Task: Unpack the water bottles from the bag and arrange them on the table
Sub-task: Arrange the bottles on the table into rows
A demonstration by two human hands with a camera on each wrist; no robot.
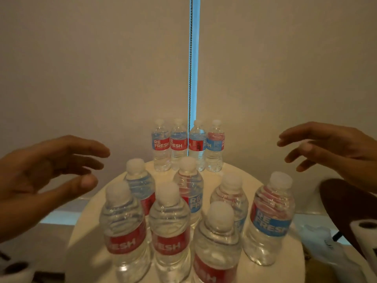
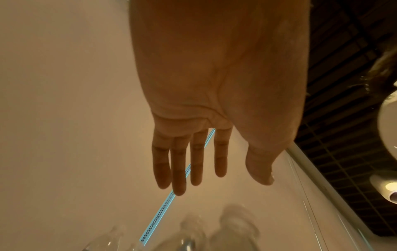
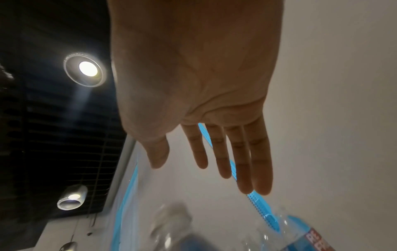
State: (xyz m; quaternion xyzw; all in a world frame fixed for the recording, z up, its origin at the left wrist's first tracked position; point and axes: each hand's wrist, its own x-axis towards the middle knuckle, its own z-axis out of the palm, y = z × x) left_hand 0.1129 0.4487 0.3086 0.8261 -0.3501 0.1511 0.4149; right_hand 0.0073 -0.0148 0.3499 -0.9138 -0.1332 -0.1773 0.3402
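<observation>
Several clear water bottles with red and blue labels stand upright on a round white table (image 1: 87,233). One row (image 1: 187,146) lines the far edge; the nearer ones include a left front bottle (image 1: 124,227) and a right bottle (image 1: 269,219). My left hand (image 1: 61,170) hovers open at the left of the group, fingers spread, touching nothing. My right hand (image 1: 318,146) hovers open at the right, above the right bottle. In the left wrist view my left hand (image 2: 193,169) is empty, with blurred bottle tops (image 2: 232,225) below. In the right wrist view my right hand (image 3: 225,161) is empty above a bottle (image 3: 305,237).
A pale wall with a bright vertical slit and a bead chain (image 1: 191,78) stands right behind the table. A dark rounded object (image 1: 350,213) and a white roll (image 1: 365,227) lie at the lower right. No bag is identifiable in view.
</observation>
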